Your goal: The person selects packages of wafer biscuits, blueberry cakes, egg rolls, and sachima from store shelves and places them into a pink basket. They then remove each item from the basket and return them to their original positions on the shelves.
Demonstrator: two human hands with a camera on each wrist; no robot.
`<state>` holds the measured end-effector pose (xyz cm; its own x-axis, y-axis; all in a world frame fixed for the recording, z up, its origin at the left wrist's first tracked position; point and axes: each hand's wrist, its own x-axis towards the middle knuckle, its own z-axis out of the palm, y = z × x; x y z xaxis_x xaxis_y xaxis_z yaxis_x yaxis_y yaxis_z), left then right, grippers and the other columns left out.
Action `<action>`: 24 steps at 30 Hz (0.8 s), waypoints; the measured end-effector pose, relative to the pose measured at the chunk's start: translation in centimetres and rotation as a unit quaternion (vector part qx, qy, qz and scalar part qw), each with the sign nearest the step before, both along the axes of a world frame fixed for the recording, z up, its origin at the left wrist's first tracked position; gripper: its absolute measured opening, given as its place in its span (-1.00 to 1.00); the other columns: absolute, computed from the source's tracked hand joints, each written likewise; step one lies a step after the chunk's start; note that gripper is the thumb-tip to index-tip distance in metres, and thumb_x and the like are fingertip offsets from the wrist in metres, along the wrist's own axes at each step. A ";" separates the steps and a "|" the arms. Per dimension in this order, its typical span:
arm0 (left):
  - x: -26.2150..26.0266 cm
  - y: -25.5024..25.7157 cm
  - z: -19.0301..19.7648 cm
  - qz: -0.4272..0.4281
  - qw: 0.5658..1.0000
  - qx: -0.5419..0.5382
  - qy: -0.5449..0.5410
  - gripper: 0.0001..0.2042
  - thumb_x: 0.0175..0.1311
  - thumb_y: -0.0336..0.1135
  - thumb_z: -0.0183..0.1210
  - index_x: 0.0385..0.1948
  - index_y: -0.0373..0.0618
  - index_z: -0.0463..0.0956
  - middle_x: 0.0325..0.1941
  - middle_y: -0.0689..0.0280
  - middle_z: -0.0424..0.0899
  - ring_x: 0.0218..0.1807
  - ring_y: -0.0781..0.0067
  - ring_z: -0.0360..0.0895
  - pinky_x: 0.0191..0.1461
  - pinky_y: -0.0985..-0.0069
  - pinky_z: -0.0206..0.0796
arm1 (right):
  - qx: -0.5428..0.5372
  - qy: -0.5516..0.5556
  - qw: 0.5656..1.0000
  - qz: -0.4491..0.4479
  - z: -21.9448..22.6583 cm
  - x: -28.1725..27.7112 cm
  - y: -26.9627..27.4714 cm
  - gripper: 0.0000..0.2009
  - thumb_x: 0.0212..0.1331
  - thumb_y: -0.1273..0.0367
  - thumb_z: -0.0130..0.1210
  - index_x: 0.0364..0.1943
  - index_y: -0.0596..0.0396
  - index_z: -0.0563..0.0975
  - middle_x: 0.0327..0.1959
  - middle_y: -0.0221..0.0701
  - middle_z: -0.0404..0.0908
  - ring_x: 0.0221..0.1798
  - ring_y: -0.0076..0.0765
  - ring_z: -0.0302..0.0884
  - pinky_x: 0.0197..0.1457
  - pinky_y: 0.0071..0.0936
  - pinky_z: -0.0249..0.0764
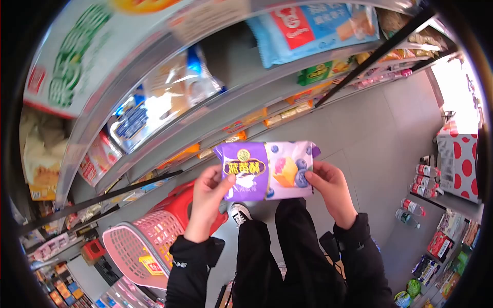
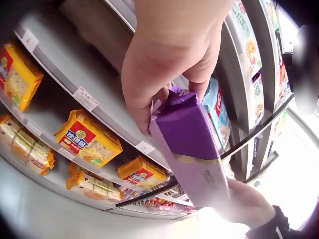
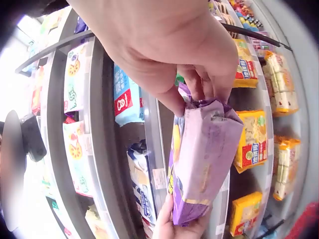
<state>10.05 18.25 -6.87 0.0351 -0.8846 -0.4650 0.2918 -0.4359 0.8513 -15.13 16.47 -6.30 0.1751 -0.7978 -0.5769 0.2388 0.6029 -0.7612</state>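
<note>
A purple snack packet (image 1: 251,177) with blueberries and a yellow pastry printed on its front is held level between both hands in the head view. My left hand (image 1: 206,200) grips its left end, thumb on the front face. At the opposite end my right hand (image 1: 335,192) pinches the packet, thumb near the printed blueberries. In the left wrist view the packet's purple side (image 2: 187,129) shows, with the left fingers around its crimped end. The right wrist view shows its pale lilac underside (image 3: 207,149) below the right hand's fingers.
Shelves of packaged snacks stand ahead, with a blue packet (image 1: 313,31) on an upper one. A red and pink shopping basket (image 1: 154,231) is at the lower left. Water bottles (image 1: 411,208) and a red-dotted box (image 1: 459,167) are at the right. Yellow packets (image 2: 89,139) line lower shelves.
</note>
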 end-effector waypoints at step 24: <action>-1.9 -13.4 -7.0 0.134 0.981 -0.122 -0.063 -0.77 0.08 -0.61 0.02 -0.19 -0.26 0.44 -0.15 0.32 0.49 -0.13 0.58 0.39 0.02 0.63 0.18 | -0.337 0.231 0.912 -0.027 -7.7 2.4 -16.5 -0.71 -0.03 0.59 -0.03 -0.14 0.31 0.38 -0.21 -0.21 0.35 -0.27 -0.32 0.44 -0.18 -0.55 0.36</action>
<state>8.16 4.90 -13.87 0.3258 -0.9199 -0.2183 0.2547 -0.1370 0.9573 -12.78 -0.07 -14.04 -0.0132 -0.9989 0.0447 -0.1866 -0.0415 -0.9816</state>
